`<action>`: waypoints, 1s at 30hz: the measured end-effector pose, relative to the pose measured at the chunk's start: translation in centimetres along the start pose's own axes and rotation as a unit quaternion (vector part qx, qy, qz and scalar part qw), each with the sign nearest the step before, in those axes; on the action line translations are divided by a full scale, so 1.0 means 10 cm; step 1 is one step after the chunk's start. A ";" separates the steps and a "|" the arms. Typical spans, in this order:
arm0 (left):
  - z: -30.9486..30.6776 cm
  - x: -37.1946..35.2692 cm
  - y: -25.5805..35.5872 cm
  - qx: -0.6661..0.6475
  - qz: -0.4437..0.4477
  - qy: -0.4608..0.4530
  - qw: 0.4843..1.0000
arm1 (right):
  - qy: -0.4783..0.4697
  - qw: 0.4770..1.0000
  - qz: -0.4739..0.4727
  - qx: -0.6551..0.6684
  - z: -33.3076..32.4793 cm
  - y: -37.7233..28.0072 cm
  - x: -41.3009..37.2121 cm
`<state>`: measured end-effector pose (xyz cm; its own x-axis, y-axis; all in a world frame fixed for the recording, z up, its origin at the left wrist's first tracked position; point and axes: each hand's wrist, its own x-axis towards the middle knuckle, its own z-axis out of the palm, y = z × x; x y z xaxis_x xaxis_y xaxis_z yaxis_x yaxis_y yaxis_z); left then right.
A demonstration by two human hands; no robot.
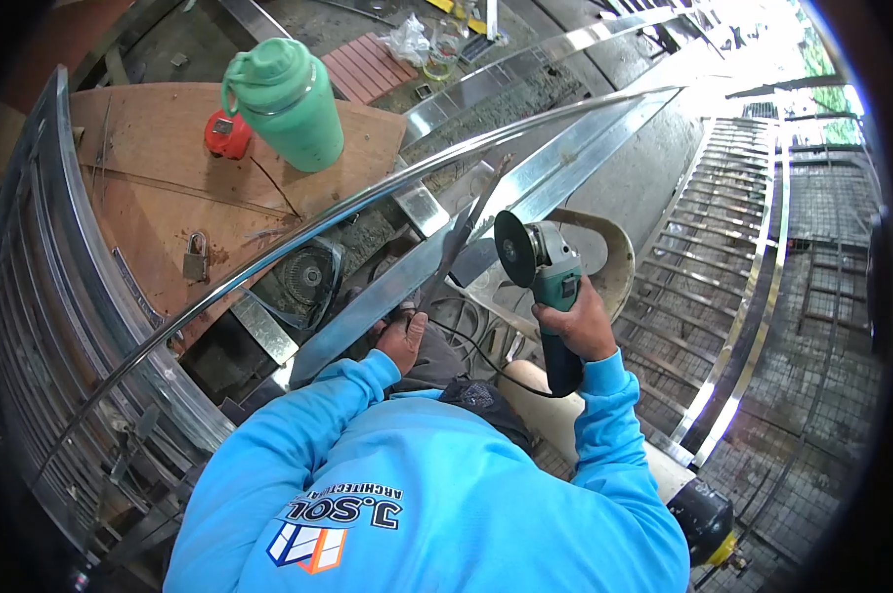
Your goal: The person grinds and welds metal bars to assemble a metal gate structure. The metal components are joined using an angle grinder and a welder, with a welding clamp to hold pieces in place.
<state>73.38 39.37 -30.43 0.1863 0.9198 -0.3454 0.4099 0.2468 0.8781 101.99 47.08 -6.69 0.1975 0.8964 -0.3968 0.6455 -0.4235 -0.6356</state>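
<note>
My right hand (587, 321) grips the green-and-grey body of an angle grinder (557, 282), held up right of centre. Its dark disc (514, 249) faces left, and a black cord loops from its lower end. In front of my body, my left hand (404, 341) is closed around the lower part of a narrow, dark flat metal bar (471, 217), thumb up; some fingers are hidden. The bar slants up and right across a wide shiny metal tube (392, 294). A gap separates the grinder disc from the bar.
A polished curved pipe (367, 196) crosses left of the tube. On a brown board (150, 198) stand a green tumbler (293, 114), a red tape measure (228, 135) and a padlock (196, 259). Slatted metal frames (720, 237) lie right; a black cylinder (701, 514) sits at lower right.
</note>
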 end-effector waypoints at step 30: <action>-0.17 -0.03 0.74 -0.023 -0.132 -0.086 0.987 | -0.005 0.997 -0.047 -0.067 0.28 -0.17 0.24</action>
<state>74.81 41.42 -23.30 0.2288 0.7578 -0.6111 0.4233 0.4878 0.7634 99.28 49.62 -8.44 0.1247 0.9297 -0.3464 0.7542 -0.3157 -0.5758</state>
